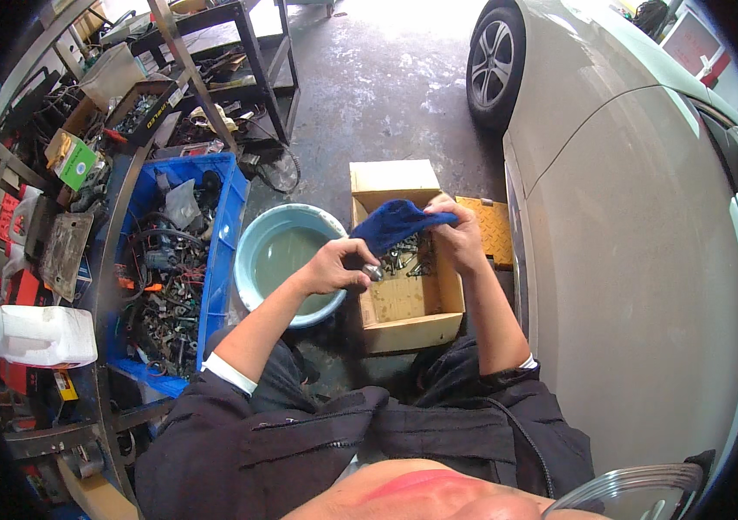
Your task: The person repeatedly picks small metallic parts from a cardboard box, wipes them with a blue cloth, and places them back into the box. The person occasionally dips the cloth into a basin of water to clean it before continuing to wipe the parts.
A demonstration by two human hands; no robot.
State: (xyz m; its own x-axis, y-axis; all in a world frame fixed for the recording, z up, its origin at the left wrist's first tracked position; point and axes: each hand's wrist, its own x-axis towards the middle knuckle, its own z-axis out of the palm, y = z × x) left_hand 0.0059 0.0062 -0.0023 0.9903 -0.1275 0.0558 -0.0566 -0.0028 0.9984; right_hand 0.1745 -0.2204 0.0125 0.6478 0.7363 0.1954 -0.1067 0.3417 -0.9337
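My left hand (331, 267) pinches a small, shiny, rounded metal part (373, 272) between thumb and fingers; its exact kind is too small to make out. In my right hand (462, 236) is a dark blue cloth (389, 224), gripped at its right end and stretching left toward the metal part. Both hands are above an open cardboard box (412, 334). Inside it lies a heap of small metal parts (404, 262), partly covered by the cloth. Left of the box, a light blue basin (246, 232) holds murky water.
A blue crate (223, 251) full of mixed parts stands left of the basin, beside a cluttered metal rack (100, 347) with a white jug (40, 335). Close on the right is a car (620, 225). A yellow metal plate (486, 227) lies between box and car.
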